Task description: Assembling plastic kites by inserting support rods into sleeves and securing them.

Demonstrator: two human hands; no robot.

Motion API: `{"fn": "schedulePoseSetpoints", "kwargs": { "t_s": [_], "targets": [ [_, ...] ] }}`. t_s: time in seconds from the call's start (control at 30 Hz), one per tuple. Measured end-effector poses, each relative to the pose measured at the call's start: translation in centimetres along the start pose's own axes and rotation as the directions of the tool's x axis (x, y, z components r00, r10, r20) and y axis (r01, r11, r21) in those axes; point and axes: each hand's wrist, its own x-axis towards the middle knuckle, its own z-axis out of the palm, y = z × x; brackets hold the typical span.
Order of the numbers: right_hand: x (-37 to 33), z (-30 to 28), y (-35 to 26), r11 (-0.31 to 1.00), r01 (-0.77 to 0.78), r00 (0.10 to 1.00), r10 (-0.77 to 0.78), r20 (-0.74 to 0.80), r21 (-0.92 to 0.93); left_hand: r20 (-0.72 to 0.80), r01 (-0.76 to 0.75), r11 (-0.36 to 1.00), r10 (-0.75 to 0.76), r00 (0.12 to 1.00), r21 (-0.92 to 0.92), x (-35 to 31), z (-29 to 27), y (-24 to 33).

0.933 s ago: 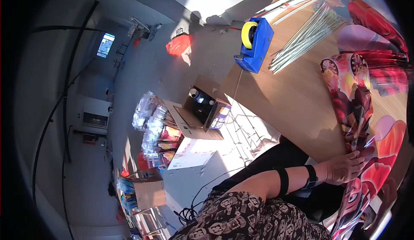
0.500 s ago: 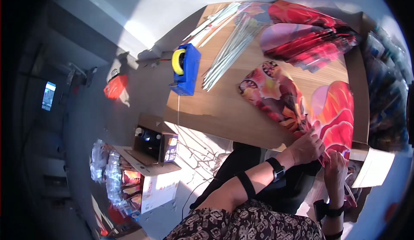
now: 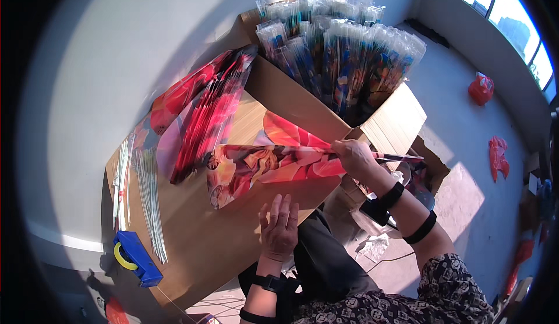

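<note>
Red sheet (image 3: 273,164) over the table (image 3: 204,236), long axis left to right, narrow end pointing right, gripped by the right hand (image 3: 354,158); left hand (image 3: 279,228), open, fingers extended, is just nearer

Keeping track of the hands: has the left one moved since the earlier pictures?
Yes: the left hand has moved along the table toward the blue tape dispenser.

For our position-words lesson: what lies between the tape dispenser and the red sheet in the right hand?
Head view: thin pale sticks, then wooden tabletop.
</note>
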Motion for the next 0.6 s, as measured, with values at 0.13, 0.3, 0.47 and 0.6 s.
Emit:
{"fn": "schedulePoseSetpoints", "kwargs": {
  "t_s": [0.13,0.3,0.47,0.6],
  "targets": [
    [5.8,-8.0,4.9,0.986,-0.146,0.943,0.113,-0.312,-0.084,0.190,0.188,0.980,-0.174,0.966,-0.061,-3.4,0.9,-1.1],
    [8.8,-18.2,7.0,0.903,-0.250,0.812,-0.002,-0.583,-0.350,0.268,0.265,0.957,-0.226,0.937,-0.118,-3.5,1.4,-2.1],
    [6.6,-16.6,6.4,0.852,-0.301,0.761,-0.056,-0.647,-0.428,0.274,0.278,0.954,-0.239,0.932,-0.115,-3.2,1.1,-1.9],
    [4.6,-8.3,8.5,0.900,-0.195,0.878,-0.016,-0.478,-0.389,0.291,0.263,0.961,-0.230,0.929,-0.082,-3.8,1.4,-1.9]
  ]
}}
